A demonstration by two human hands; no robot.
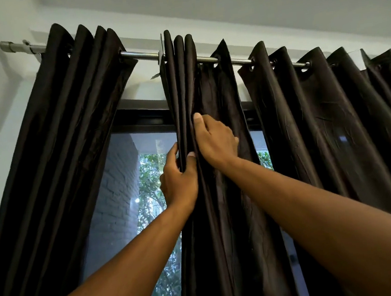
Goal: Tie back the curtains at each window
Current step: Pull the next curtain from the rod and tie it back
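Two dark brown eyelet curtains hang from a metal rod (140, 55). The left curtain (56, 149) is bunched at the rod's left end. The right curtain (318, 121) spreads from the middle to the right edge. Its leading folds (181, 89) are gathered tight at the centre. My left hand (178, 180) grips those gathered folds, thumb in front and fingers behind. Just above it my right hand (215, 138) holds the same folds from the right, thumb pointing up along the cloth and fingers curled into the fabric.
Between the curtains shows a dark-framed window (137, 120) with a grey brick wall and green trees outside. White wall lies to the left and a white ceiling above. A rod bracket (27, 46) sits near the rod's left end.
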